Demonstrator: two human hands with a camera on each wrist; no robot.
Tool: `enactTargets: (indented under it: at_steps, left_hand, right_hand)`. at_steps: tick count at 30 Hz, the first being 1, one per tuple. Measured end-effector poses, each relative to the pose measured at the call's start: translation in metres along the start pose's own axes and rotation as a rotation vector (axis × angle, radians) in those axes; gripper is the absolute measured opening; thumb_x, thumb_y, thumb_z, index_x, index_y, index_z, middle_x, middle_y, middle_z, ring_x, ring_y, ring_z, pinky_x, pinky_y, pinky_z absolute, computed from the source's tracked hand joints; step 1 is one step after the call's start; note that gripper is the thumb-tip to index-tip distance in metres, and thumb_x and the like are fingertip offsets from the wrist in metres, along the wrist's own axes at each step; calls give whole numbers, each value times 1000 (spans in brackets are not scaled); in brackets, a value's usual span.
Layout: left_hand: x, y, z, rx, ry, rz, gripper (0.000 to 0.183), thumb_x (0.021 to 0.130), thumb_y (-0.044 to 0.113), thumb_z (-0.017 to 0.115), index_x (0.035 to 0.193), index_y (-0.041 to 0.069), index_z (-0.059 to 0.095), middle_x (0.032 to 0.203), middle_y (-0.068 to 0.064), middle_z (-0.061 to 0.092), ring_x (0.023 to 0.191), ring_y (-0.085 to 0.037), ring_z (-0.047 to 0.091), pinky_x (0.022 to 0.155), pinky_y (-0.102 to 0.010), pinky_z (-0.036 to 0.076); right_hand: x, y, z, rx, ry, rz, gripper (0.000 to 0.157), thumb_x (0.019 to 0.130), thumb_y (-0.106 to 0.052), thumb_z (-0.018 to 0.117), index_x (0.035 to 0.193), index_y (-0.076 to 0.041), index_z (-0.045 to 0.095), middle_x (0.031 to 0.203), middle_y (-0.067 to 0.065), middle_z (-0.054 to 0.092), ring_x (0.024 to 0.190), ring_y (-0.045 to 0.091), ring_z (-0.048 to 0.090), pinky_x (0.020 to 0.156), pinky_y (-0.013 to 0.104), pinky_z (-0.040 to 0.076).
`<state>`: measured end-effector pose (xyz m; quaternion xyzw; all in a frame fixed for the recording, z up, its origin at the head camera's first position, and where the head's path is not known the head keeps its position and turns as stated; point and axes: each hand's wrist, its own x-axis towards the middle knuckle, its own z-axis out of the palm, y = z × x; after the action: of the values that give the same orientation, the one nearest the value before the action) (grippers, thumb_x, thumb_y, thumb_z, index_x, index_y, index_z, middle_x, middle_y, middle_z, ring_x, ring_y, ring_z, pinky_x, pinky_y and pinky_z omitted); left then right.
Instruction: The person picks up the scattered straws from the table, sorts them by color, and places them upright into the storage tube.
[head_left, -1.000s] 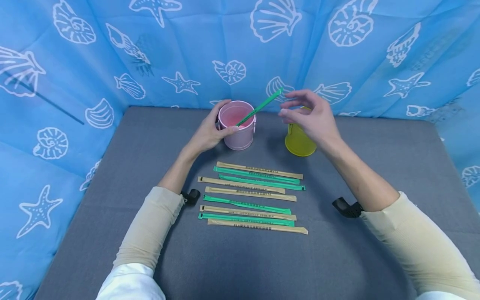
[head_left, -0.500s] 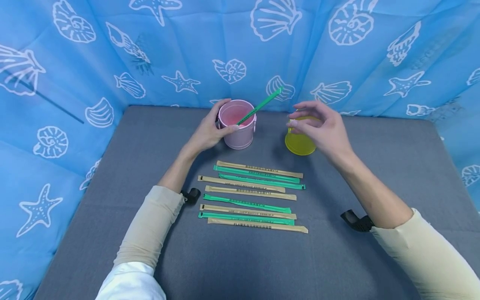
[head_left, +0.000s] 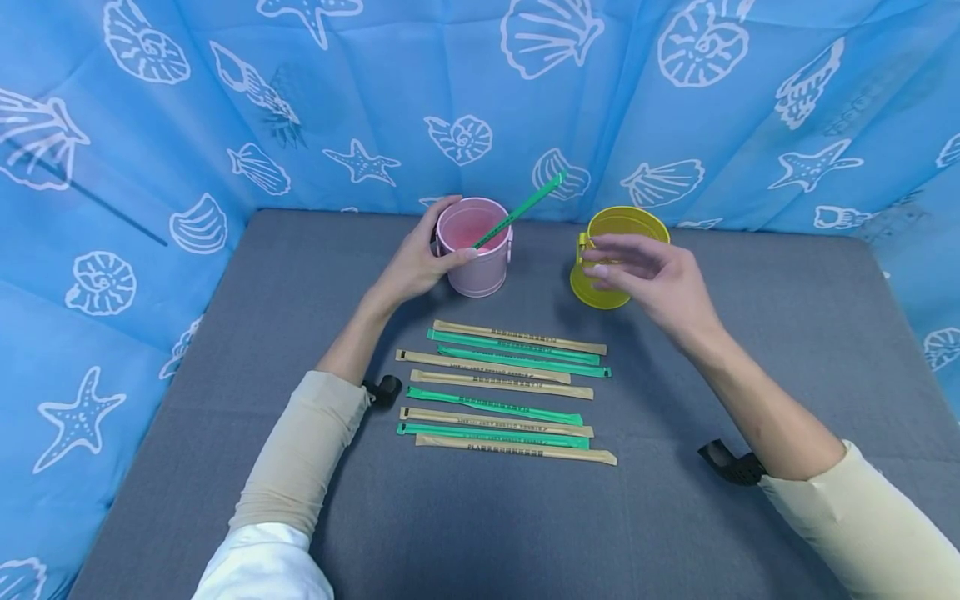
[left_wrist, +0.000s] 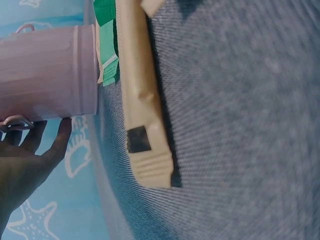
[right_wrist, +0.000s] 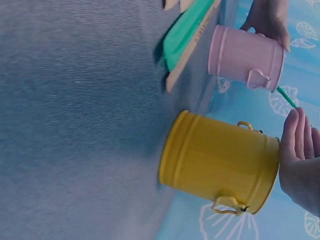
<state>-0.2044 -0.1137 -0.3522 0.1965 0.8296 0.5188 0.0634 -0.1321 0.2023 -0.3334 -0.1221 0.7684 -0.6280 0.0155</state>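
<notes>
At the back of the table my left hand point(head_left: 416, 265) grips a small pink bucket point(head_left: 483, 275), thumb over the near rim and fingers round the left side. A green wrapped straw point(head_left: 531, 203) leans out of this bucket, its upper end pointing right. To the right stands a yellow bucket point(head_left: 588, 292), upright, with small side handles. My right hand point(head_left: 663, 287) hovers at its near side, overlapping it in the head view, fingers loosely bent and holding nothing. In the right wrist view that hand point(right_wrist: 300, 160) is right by the rim of the yellow bucket point(right_wrist: 220, 160).
In front of the buckets, several tan wrapped straws point(head_left: 517, 452) and green wrapped straws point(head_left: 495, 405) lie side by side in a row on the grey tabletop point(head_left: 480, 533). A blue curtain point(head_left: 405, 92) with white shell prints hangs close behind the table's back edge.
My right hand has moved right and down, away from the green straw's upper end to in front of the yellow bucket. The left hand, pink bucket and straw stay put.
</notes>
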Motion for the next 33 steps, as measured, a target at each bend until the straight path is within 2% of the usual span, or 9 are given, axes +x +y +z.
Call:
enactTargets:
  at_steps: [7, 11, 25, 33]
  left_hand:
    - [1, 2, 1, -6, -7, -7, 78, 93, 15, 71, 154, 3, 25, 148, -22, 42, 137, -34, 40, 111, -47, 34]
    - [3, 2, 2, -8, -12, -2, 77, 93, 16, 71, 154, 3, 26, 148, -22, 42, 137, -34, 40, 111, -47, 35]
    - [1, -4, 2, -40, -1, -12, 78, 93, 13, 71, 155, 3, 25, 149, -22, 41, 139, -33, 38, 112, -48, 33]
    - [1, -3, 2, -38, 3, -12, 77, 93, 14, 71, 154, 3, 25, 149, -22, 40, 139, -34, 37, 113, -49, 30]
  right_hand:
    - [-13, 13, -3, -235, 20, 49, 36, 93, -25, 72, 124, -8, 68, 115, 3, 72, 105, 7, 67, 85, 18, 51]
    - [-19, 23, -4, -291, 20, 71, 33, 93, -28, 72, 121, -10, 71, 114, 2, 72, 102, 8, 66, 83, 17, 50]
    - [-33, 52, 4, -261, -76, 118, 28, 93, -20, 72, 115, -3, 70, 108, 10, 73, 94, 26, 67, 75, 20, 51]
    - [-40, 65, 8, -238, -139, 72, 24, 92, -8, 71, 115, -3, 70, 103, 10, 72, 86, 17, 64, 70, 18, 50]
